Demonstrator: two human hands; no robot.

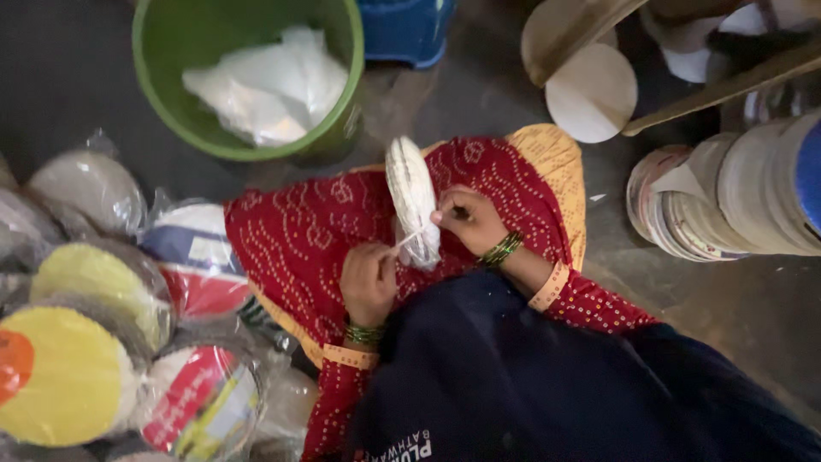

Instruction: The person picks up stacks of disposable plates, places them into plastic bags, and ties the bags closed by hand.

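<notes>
Stack of white round paper plates in clear plastic wrap (412, 198) held upright over red patterned lap cloth (299, 235), wrap pinched by right hand (469, 221), left hand (369, 281) clenched on white tie strip (409, 240), green plastic bucket (162, 77) observed near on floor.

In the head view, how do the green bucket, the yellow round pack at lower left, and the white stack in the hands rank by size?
1. Green bucket, largest.
2. Yellow round pack.
3. White stack, smallest, seen edge-on.
Distance from the camera differs, so true sizes are unsure.

Red cloth (299, 231) w/ white dotted pattern, orange-yellow border. White disc stack (412, 192) at centre. Green bangles (500, 249) on right wrist. Green bucket (154, 77) far left, white plastic (269, 81) inside. Yellow wrapped discs (73, 368) near left. Blue stool (406, 30) far. Dk navy cloth (513, 376) near.
</notes>
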